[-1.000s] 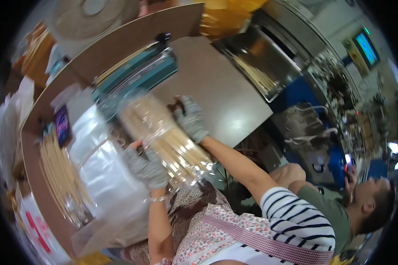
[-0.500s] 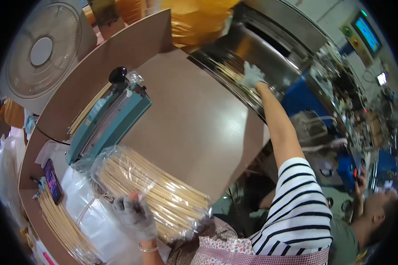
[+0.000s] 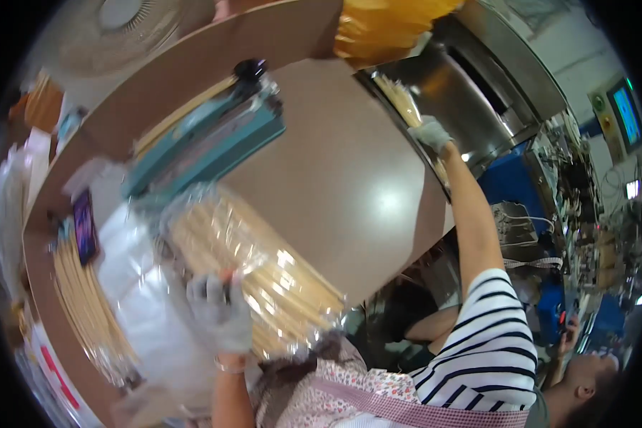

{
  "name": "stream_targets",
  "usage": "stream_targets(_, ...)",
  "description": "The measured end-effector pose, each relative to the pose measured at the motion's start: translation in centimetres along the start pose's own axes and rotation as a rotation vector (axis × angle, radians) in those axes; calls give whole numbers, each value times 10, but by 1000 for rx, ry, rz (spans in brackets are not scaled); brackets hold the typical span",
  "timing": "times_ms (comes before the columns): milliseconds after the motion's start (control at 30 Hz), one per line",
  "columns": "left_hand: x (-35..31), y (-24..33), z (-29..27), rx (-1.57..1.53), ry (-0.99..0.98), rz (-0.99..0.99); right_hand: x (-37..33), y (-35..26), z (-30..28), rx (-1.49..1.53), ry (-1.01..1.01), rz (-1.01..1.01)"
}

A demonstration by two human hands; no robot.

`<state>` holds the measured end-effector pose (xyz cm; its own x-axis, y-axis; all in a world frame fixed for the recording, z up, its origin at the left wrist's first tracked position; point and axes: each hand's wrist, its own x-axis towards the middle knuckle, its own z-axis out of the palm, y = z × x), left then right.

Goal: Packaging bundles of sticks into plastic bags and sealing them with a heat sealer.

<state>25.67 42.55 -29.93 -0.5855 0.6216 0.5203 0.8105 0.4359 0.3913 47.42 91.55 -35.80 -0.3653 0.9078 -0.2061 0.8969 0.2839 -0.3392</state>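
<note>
My right hand (image 3: 430, 134), in a pale glove, is closed round a bundle of thin wooden sticks (image 3: 399, 98) at the edge of a metal trough. The bundle pokes out on both sides of the hand. A clear plastic bag (image 3: 260, 260) packed with similar sticks lies on the near side of the table. Against its left edge is my left hand (image 3: 221, 314), gloved, slightly blurred, with curled fingers and a reddish fingertip showing. What those fingers hold, if anything, cannot be made out. Beyond the bag stands a teal bag sealer (image 3: 214, 146).
White plastic bags (image 3: 139, 274) lie at the left, beside a phone (image 3: 85, 227) and more bagged sticks (image 3: 85, 307). A raised brown rim (image 3: 192, 60) borders the table (image 3: 321, 171). A fan (image 3: 121, 28) stands behind it. Another person (image 3: 581, 378) is at the lower right, near machinery.
My right hand has drawn back along the trough, and the sticks there are now gathered into a bundle. My left hand stays by the bag. The whole view has shifted.
</note>
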Motion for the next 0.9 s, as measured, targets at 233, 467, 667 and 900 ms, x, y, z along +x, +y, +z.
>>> stream_targets(233, 32, -12, -23, -390, -292, -417, -206, -131, -63, 750, 44, -642)
stream_targets(467, 35, -64, -12, -1482, -267, -895, -339, -195, 1, -244, -410, -803)
stream_targets(667, 9, -21, -24, -582, -3, -61, -385, -219, 24, -38, -372, -462)
stream_targets(900, -7, -28, -48, -166, 139, 130, -367, -316, 56, 149, -285, -437)
